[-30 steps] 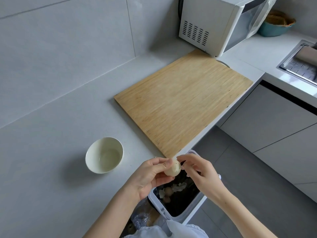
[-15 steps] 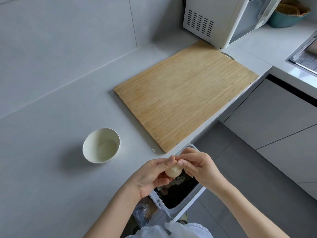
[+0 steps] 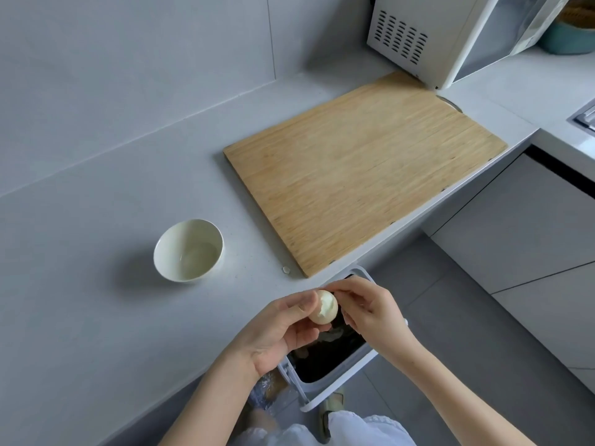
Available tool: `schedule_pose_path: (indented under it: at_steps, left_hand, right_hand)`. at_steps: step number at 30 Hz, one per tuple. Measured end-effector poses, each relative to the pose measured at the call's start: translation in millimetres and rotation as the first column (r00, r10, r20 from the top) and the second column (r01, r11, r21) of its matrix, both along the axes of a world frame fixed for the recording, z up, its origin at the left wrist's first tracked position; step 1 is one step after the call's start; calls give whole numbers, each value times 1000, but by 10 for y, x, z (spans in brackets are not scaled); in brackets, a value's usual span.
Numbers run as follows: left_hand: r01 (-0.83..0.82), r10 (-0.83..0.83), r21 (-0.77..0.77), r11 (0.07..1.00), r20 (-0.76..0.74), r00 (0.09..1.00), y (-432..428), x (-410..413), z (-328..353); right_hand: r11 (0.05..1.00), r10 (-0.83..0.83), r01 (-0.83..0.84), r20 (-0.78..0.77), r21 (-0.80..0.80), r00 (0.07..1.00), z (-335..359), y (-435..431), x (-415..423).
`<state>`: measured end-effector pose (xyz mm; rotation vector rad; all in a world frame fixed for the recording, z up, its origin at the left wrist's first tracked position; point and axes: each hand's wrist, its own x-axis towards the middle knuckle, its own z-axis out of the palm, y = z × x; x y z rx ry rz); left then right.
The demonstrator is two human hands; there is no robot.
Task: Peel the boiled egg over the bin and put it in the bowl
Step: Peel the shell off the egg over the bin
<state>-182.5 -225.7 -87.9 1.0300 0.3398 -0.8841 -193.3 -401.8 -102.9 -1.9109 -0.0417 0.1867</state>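
Head view: the person is holding the egg (image 3: pixel 324 308) above the open bin (image 3: pixel 341 368), between both hands. The left hand (image 3: pixel 277 329) is cupping it from the left, with the thumb pressing near the top and the other fingers curling underneath. The right hand (image 3: pixel 370 310) is closing in from the right, its fingertips pinching at the upper end of the egg while the rest of its fingers are bending loosely. A ragged white patch is showing on the side of the egg facing the camera, and tan shell is covering the lower part.

The bin is standing on the floor just beside the counter edge, its white rim framing a dark inside where a few pale scraps are lying. The bowl (image 3: pixel 180 239) is sitting upright on the grey countertop (image 3: pixel 96 284), to the left of the hands and well apart from the egg; it is cream-coloured. 1 small pale shell fragment (image 3: pixel 286 269) is lying on the counter just beside the near corner of the wooden cutting board (image 3: pixel 363 169).

The board is lying flat along the counter edge, and its far corner is reaching under a white microwave (image 3: pixel 418 33). Past the microwave, a teal container (image 3: pixel 566 40) is showing at the frame edge. Grey cabinet doors (image 3: pixel 531 220) are filling the right side. White clothing (image 3: pixel 322 429) is showing at the bottom.
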Motion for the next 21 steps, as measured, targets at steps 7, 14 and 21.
schedule_pose_path:
  at_steps: [7,14,21]
  left_hand:
    - [-148,147,-49,988,-36,989,-22,-67,-14]
    - [-177,179,42,983,-50,983,-62,-32,-69]
    - [-337,329,-6,942,-203,922,-78,11,-104]
  right_hand:
    - [995,95,-95,-14,2,995,100,26,-36]
    - [963,244,-214,190,-166,951,20,42,40]
    - [960,170,-117,196,-255,966,-32,-22,90]
